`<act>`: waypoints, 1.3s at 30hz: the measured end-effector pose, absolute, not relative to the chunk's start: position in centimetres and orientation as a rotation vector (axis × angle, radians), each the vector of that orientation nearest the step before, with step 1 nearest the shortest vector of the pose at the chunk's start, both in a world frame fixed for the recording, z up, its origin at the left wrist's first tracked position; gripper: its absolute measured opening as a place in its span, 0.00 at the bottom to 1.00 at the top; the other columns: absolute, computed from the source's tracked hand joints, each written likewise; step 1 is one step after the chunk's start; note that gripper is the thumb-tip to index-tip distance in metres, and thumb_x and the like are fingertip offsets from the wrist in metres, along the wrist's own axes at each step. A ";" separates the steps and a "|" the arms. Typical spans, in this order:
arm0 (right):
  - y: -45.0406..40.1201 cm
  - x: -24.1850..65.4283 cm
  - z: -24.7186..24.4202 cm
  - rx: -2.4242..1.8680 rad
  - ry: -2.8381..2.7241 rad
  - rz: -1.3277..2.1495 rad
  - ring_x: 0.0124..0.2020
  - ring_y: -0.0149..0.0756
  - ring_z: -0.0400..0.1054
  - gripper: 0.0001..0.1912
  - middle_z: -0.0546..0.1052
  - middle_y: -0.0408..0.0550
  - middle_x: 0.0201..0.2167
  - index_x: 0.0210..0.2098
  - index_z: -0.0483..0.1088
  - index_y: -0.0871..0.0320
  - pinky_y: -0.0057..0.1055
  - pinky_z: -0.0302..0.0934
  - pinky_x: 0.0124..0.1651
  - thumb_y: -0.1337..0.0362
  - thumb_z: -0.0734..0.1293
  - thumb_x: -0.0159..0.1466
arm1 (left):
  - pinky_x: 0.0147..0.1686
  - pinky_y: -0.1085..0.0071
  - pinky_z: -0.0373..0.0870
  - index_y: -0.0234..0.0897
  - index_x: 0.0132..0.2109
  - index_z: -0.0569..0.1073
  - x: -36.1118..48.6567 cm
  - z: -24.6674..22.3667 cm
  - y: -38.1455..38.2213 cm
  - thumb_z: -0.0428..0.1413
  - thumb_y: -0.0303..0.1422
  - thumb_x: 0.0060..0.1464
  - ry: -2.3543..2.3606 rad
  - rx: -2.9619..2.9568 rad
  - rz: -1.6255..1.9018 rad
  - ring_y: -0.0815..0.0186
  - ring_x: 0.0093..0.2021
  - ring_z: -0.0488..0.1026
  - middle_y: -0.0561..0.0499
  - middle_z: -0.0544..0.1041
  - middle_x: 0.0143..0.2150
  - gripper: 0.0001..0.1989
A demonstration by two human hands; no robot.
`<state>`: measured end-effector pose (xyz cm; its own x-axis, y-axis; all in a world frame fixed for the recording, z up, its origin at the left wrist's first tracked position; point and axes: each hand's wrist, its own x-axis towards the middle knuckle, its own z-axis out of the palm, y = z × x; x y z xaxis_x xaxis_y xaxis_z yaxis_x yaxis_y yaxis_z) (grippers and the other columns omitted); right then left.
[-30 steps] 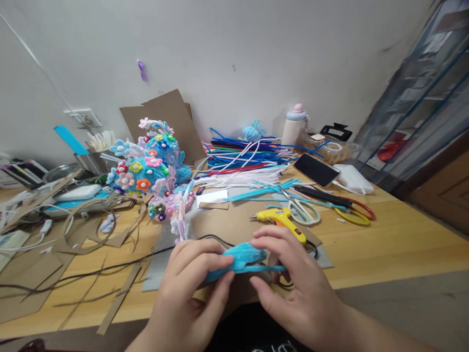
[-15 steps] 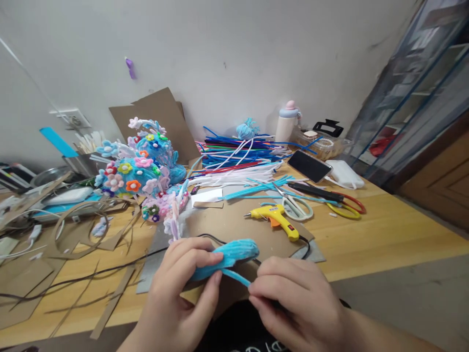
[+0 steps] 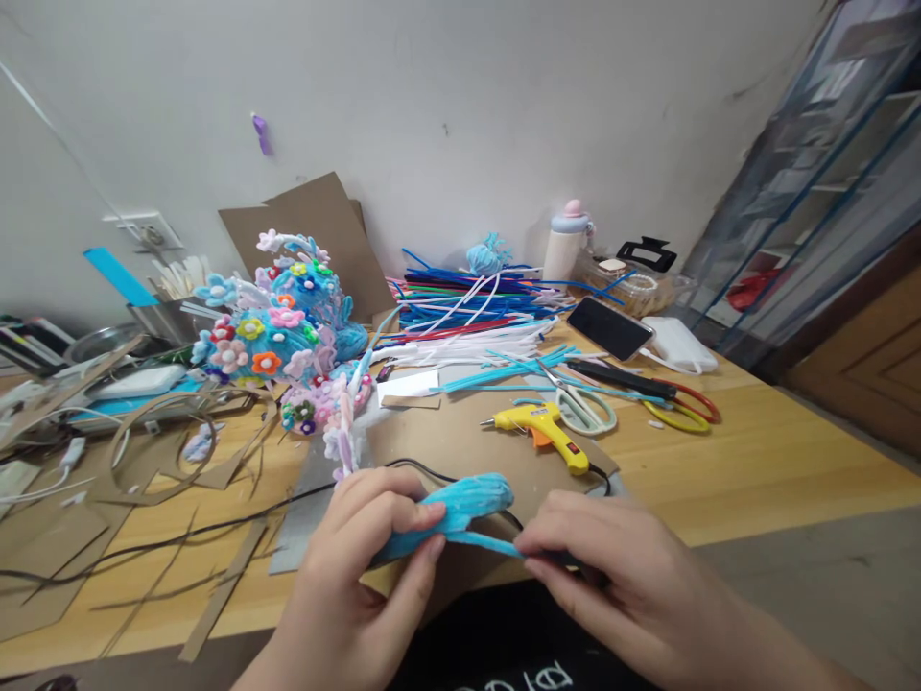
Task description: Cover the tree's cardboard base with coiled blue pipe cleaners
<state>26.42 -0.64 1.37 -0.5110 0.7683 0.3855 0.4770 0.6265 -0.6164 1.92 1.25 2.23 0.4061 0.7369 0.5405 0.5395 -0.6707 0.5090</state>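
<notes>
While the left hand [image 3: 364, 566] pinches the blue pipe-cleaner piece [image 3: 479, 497] above the table [image 3: 777, 461], the right hand [image 3: 611, 566], gripping its loose strand [image 3: 485, 544], probably does best with gentle, even tension.

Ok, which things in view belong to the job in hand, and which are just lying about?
In the job: blue piece in left hand, blue strip in right hand; likely glue gun, white scissors.
Probably just lying about: phone, bottle, white block.
</notes>
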 end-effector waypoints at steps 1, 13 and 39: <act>-0.5 26.7 1.2 -0.981 -2.179 0.589 0.28 0.32 0.70 0.05 0.76 0.42 0.29 0.38 0.71 0.54 0.28 0.62 0.30 0.69 0.63 0.67 | 0.35 0.70 0.74 0.40 0.40 0.70 1.9 2.2 1.2 0.54 0.23 0.57 1.116 2.401 1.116 0.65 0.39 0.75 0.49 0.74 0.40 0.07; 7.1 32.3 -4.8 -1.752 -1.791 0.233 0.31 0.41 0.73 0.09 0.79 0.48 0.30 0.29 0.75 0.55 0.33 0.62 0.32 0.62 0.64 0.62 | 0.37 0.67 0.74 0.41 0.43 0.69 1.5 1.7 0.7 0.54 0.23 0.57 1.082 2.390 1.092 0.64 0.40 0.72 0.49 0.71 0.39 0.09; 13.5 37.4 -9.0 -2.297 -1.858 0.360 0.47 0.41 0.73 0.15 0.74 0.51 0.52 0.53 0.70 0.58 0.44 0.70 0.48 0.59 0.67 0.69 | 0.51 0.62 0.73 0.47 0.50 0.70 1.4 2.5 0.1 0.55 0.27 0.59 1.044 2.316 0.967 0.62 0.48 0.75 0.50 0.73 0.50 0.14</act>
<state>37.44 13.53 -9.00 0.1965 0.9770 -0.0827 0.9372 -0.2119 -0.2772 1.43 0.12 2.51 0.4764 0.7716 0.4214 0.4792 -0.6298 0.6114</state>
